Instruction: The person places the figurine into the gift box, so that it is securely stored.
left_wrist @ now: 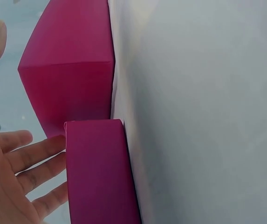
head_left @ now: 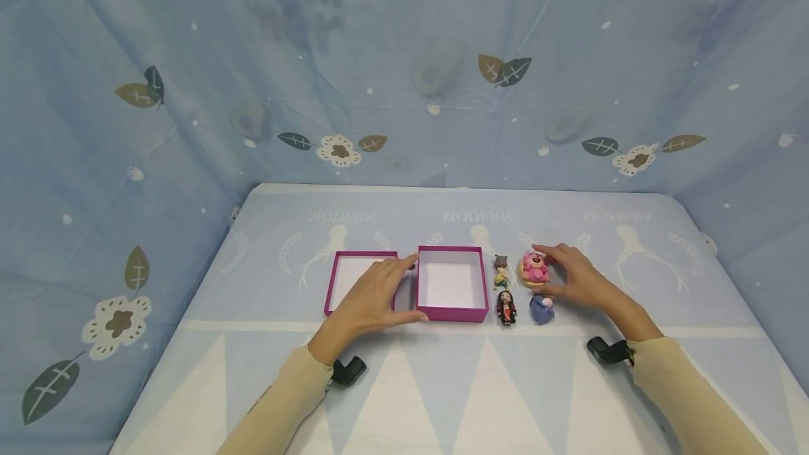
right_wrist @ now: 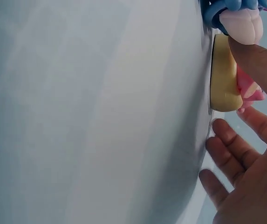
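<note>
While the left hand stands spread beside the box, perhaps steadying it, the right hand brackets the pink figure near the blue figure, thumb and fingers parted as if sizing up a grip, neither visibly clasping anything.

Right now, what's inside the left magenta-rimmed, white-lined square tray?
The tray shows bare white lining; its lower right is covered by the person's left hand, so unseen.
</note>
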`<state>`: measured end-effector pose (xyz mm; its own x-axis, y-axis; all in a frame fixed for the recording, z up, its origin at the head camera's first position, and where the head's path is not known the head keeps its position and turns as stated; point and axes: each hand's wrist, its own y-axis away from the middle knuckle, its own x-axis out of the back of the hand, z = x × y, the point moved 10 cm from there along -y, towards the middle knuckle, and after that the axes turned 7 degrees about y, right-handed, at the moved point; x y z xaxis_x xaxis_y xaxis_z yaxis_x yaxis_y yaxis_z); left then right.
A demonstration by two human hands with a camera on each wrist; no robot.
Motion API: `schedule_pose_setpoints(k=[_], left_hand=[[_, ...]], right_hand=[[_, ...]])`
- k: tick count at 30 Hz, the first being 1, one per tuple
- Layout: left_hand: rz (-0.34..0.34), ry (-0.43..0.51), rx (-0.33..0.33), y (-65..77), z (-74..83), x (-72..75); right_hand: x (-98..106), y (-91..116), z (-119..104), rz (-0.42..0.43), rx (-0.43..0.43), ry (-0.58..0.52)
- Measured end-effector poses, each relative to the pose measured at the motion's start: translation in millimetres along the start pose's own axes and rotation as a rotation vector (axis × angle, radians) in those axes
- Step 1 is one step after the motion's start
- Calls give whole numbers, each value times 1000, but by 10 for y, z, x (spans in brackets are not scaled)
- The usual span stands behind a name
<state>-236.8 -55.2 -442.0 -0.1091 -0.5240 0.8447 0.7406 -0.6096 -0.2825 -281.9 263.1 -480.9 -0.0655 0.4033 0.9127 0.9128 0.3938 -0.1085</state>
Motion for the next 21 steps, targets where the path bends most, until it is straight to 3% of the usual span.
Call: schedule_pose_setpoints(k=[7,21], left_hand=[[-8,-3,2,-6,16,-28],[-12,-5,27,-16,16,-53]], right_hand=[[-57,10,100,-38,-73,-21],[-107,18,165,-76,-105,-45]])
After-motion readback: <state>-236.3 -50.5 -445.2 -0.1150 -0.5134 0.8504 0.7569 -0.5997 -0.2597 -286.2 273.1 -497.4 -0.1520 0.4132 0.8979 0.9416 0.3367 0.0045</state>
